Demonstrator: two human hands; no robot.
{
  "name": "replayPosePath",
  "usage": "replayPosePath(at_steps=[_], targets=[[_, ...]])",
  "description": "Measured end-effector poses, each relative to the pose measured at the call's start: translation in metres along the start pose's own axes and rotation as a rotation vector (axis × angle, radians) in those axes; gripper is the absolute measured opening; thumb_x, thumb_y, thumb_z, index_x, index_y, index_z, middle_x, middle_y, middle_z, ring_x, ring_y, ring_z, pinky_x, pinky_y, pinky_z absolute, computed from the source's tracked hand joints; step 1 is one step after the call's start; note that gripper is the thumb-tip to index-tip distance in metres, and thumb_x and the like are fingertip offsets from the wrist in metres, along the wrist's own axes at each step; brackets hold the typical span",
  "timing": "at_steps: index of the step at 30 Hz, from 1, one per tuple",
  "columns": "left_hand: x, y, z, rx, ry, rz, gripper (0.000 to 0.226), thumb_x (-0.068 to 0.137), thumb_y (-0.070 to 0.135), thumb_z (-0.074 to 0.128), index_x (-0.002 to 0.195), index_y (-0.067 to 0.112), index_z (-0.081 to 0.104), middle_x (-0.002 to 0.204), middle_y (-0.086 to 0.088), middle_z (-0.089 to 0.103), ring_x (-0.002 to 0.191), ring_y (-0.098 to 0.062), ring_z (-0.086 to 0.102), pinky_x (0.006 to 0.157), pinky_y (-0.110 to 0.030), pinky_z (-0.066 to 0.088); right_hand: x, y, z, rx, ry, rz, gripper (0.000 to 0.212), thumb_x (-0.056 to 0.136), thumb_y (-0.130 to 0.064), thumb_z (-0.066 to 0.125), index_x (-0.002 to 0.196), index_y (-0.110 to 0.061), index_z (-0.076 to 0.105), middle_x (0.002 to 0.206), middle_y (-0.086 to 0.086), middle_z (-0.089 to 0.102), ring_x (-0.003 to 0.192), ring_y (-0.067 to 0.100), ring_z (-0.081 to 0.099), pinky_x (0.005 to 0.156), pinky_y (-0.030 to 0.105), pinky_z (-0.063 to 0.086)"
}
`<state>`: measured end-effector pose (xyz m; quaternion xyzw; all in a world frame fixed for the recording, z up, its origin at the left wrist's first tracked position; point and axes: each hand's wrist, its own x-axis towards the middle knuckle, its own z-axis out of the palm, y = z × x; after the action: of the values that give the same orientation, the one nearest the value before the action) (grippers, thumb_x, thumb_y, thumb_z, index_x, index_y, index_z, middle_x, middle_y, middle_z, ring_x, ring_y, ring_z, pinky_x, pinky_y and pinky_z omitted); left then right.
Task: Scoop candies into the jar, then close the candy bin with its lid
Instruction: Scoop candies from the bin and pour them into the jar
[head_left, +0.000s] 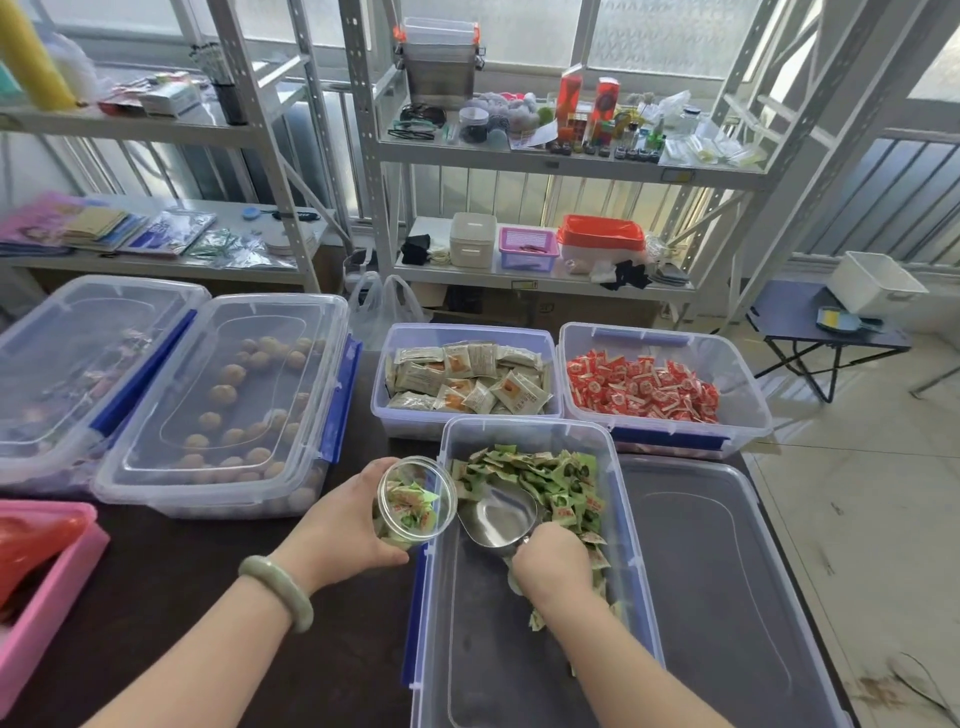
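Green, jade-like stone rings the near left wrist as a bangle (280, 587), above a dark table (171, 587). Just past it the left hand (343, 525) grips a clear jar (415, 499), fingers wrapped round its side. The jar is tilted with its open mouth up and towards the right. It is partly filled with candies and held at the left wall of the candy bin (488, 639).

Inside that bin the right hand (553, 564) clasps the handle of a steel scoop (498, 514), fingers curled over it. The scoop's bowl looks empty and lies just beside the jar, its tip at the edge of a heap of green-wrapped candies (545, 478) piled in the bin's far half. Just right of the bin, its clear lid (717, 582) lies flat on the table.

Farther off stand two open bins, one of pale packets (467, 376), one of red sweets (644, 389). To the left a lidded bin (234, 400) holds round brown balls.
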<state>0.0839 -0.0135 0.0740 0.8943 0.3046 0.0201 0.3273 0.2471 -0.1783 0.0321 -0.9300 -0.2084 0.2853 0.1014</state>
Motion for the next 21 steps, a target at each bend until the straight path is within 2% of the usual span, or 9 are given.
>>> replayPosePath(at_steps=[4, 8, 10, 12, 14, 17, 21], targets=[[0.0, 0.002, -0.001, 0.005, -0.008, 0.004, 0.093, 0.048, 0.039, 0.082, 0.125, 0.046, 0.031, 0.094, 0.029, 0.05, 0.086, 0.009, 0.049, 0.069, 0.002, 0.03, 0.01, -0.004, 0.017, 0.069, 0.006, 0.036, 0.022, 0.086, -0.011, 0.051, 0.101, -0.004, 0.065, 0.111, 0.012, 0.068, 0.107, 0.029, 0.063, 0.078, 0.028, 0.049], [0.0, 0.004, -0.003, 0.015, -0.016, 0.014, 0.092, 0.049, 0.04, 0.082, 0.123, 0.049, 0.03, 0.094, 0.033, 0.047, 0.086, 0.019, 0.045, 0.069, 0.003, 0.031, 0.013, -0.005, 0.035, 0.286, -0.009, 0.152, 0.023, 0.088, -0.02, 0.053, 0.098, -0.002, 0.064, 0.11, 0.016, 0.068, 0.105, 0.033, 0.061, 0.07, 0.027, 0.039], [0.0, 0.005, -0.004, 0.018, -0.018, 0.019, 0.091, 0.049, 0.04, 0.082, 0.122, 0.052, 0.029, 0.094, 0.035, 0.047, 0.087, 0.023, 0.043, 0.068, 0.003, 0.032, 0.017, -0.009, 0.042, 0.396, -0.023, 0.188, 0.022, 0.089, -0.022, 0.055, 0.091, -0.003, 0.065, 0.103, 0.018, 0.068, 0.104, 0.034, 0.061, 0.069, 0.027, 0.036], [0.0, 0.005, -0.004, 0.012, -0.02, 0.018, 0.091, 0.049, 0.039, 0.082, 0.121, 0.052, 0.029, 0.094, 0.035, 0.047, 0.088, 0.024, 0.043, 0.068, 0.003, 0.032, 0.023, -0.013, 0.045, 0.479, -0.042, 0.196, 0.022, 0.089, -0.024, 0.056, 0.074, -0.009, 0.06, 0.089, 0.016, 0.064, 0.101, 0.035, 0.063, 0.068, 0.026, 0.035], [0.001, 0.004, -0.004, 0.004, -0.017, 0.013, 0.091, 0.049, 0.038, 0.082, 0.123, 0.05, 0.03, 0.094, 0.034, 0.048, 0.088, 0.019, 0.046, 0.069, 0.002, 0.032, 0.029, -0.016, 0.048, 0.534, -0.045, 0.209, 0.025, 0.089, -0.026, 0.058, 0.069, -0.011, 0.054, 0.087, 0.016, 0.064, 0.094, 0.034, 0.063, 0.067, 0.025, 0.035], [0.003, 0.003, -0.003, 0.005, -0.012, 0.011, 0.093, 0.05, 0.037, 0.083, 0.126, 0.047, 0.03, 0.097, 0.03, 0.049, 0.09, 0.009, 0.048, 0.072, 0.001, 0.03, 0.03, -0.009, 0.056, 0.663, -0.037, 0.211, 0.032, 0.088, -0.024, 0.06, 0.059, -0.013, 0.052, 0.072, 0.011, 0.062, 0.071, 0.027, 0.055, 0.063, 0.028, 0.036], [0.002, 0.001, -0.003, -0.004, -0.016, 0.009, 0.093, 0.05, 0.038, 0.083, 0.126, 0.047, 0.029, 0.095, 0.032, 0.046, 0.086, 0.016, 0.045, 0.07, 0.002, 0.031, 0.027, 0.004, 0.067, 0.788, 0.027, 0.133, 0.04, 0.087, -0.021, 0.061, 0.05, -0.017, 0.046, 0.055, 0.003, 0.052, 0.06, 0.022, 0.052, 0.058, 0.029, 0.032]])
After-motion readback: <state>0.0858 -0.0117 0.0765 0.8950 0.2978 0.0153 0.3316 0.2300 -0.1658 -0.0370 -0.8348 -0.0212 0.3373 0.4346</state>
